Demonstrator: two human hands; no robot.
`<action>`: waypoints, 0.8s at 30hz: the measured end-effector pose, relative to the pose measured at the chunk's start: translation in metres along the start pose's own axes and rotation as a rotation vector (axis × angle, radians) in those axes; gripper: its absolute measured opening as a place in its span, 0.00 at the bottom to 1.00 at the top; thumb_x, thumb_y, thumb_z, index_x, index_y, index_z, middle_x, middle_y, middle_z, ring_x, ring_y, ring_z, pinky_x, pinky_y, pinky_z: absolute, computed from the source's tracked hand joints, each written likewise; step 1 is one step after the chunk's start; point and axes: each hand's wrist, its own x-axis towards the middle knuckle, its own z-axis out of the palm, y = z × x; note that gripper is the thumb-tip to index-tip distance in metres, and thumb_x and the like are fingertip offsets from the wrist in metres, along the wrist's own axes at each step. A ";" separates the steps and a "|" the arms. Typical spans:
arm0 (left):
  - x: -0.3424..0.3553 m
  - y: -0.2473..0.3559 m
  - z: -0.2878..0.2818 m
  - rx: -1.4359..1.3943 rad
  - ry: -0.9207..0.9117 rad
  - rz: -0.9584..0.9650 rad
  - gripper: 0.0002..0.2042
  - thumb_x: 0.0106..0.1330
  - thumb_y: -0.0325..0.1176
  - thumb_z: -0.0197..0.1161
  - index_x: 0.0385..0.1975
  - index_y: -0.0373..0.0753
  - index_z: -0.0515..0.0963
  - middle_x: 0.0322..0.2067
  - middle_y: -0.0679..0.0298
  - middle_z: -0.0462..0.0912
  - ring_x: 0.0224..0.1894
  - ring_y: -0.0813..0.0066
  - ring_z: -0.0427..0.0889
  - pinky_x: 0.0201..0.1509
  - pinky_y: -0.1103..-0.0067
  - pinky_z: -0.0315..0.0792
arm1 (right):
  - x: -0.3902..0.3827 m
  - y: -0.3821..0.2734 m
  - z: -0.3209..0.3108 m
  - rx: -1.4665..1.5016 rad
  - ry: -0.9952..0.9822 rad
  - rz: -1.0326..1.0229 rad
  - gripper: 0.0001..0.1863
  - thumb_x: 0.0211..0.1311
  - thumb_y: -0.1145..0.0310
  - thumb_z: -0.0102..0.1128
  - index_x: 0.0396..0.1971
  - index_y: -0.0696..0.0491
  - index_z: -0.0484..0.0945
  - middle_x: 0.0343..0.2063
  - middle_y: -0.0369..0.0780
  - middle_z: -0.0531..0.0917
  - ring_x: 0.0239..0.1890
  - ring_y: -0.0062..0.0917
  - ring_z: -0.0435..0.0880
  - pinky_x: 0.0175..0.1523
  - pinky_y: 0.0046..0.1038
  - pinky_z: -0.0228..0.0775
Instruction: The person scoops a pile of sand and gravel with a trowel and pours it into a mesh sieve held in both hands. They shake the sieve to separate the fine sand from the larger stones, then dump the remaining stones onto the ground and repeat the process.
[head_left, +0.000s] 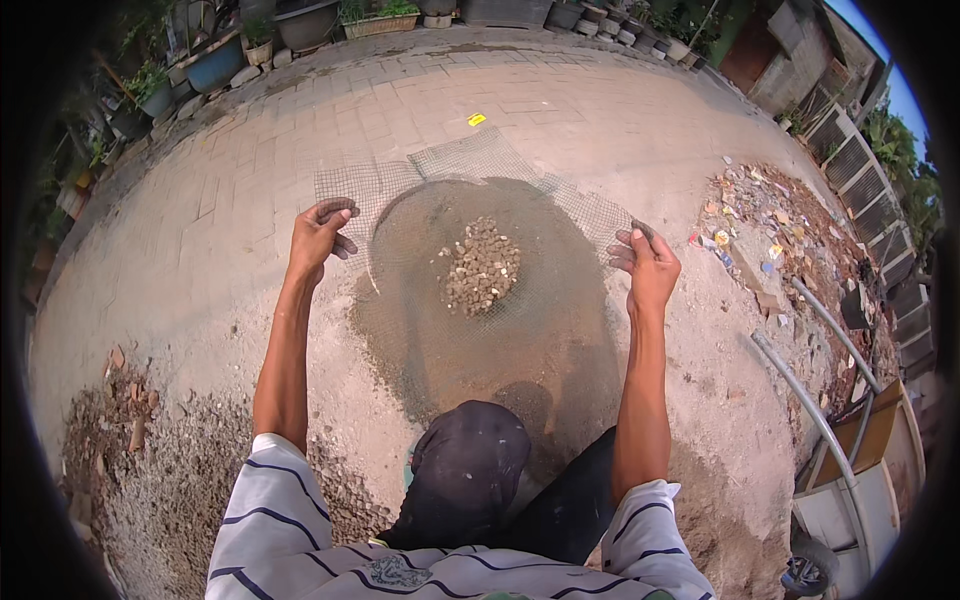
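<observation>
Left hand (322, 228) and right hand (648, 258), head view: each is closed in a pinch, thumb against forefinger, on one far corner of a wire mesh screen (465, 157), the remaining fingers loosely curled. Both forearms reach forward, so that the screen spreads between the hands, in front of a knee in dark trousers (465, 460). Whether its middle is raised or rests on the material beneath cannot be told from above.

Near the centre of the mesh lies a compact heap of coarse stones (482, 268); under and around it extends a broad bed of fine grey sand (392, 350), darker than the pale paving (250, 170). Judged from this arrangement, the separation of fine from coarse is well advanced for the present batch: little fine matter shows among the stones. The stones have not yet been taken off the mesh, and a wide spread of loose gravel (200, 490) lies at lower left, apart from the screen.

Surroundings: a small yellow tag (476, 120) just beyond the far edge of the mesh; brick rubble (775, 225) and bent metal pipes (815, 420) at right; potted plants along the upper margin.
</observation>
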 end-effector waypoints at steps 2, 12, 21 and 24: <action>-0.003 0.004 -0.002 -0.016 -0.003 0.053 0.13 0.66 0.28 0.60 0.48 0.30 0.76 0.39 0.55 0.85 0.16 0.76 0.79 0.15 0.83 0.71 | -0.005 -0.007 -0.016 -0.060 0.025 -0.084 0.12 0.66 0.72 0.56 0.43 0.66 0.76 0.31 0.46 0.83 0.26 0.26 0.82 0.26 0.24 0.77; 0.002 -0.008 -0.012 -0.123 0.111 0.027 0.14 0.65 0.31 0.63 0.47 0.31 0.76 0.42 0.55 0.84 0.15 0.76 0.79 0.15 0.83 0.71 | 0.000 0.009 -0.037 0.023 0.073 0.029 0.13 0.66 0.71 0.57 0.44 0.65 0.76 0.34 0.46 0.83 0.29 0.28 0.84 0.29 0.25 0.78; 0.001 -0.022 -0.022 -0.091 0.091 -0.014 0.14 0.65 0.28 0.61 0.47 0.28 0.76 0.40 0.53 0.84 0.15 0.75 0.79 0.15 0.83 0.71 | -0.006 0.015 -0.009 -0.120 -0.054 0.023 0.14 0.67 0.71 0.56 0.46 0.65 0.77 0.32 0.45 0.83 0.29 0.26 0.84 0.30 0.25 0.77; -0.029 -0.015 -0.037 -0.075 0.198 -0.006 0.14 0.65 0.28 0.61 0.47 0.28 0.76 0.41 0.54 0.84 0.15 0.75 0.79 0.16 0.83 0.71 | -0.016 0.010 -0.004 -0.125 -0.046 -0.030 0.15 0.67 0.69 0.56 0.46 0.65 0.77 0.33 0.45 0.83 0.29 0.27 0.84 0.29 0.24 0.77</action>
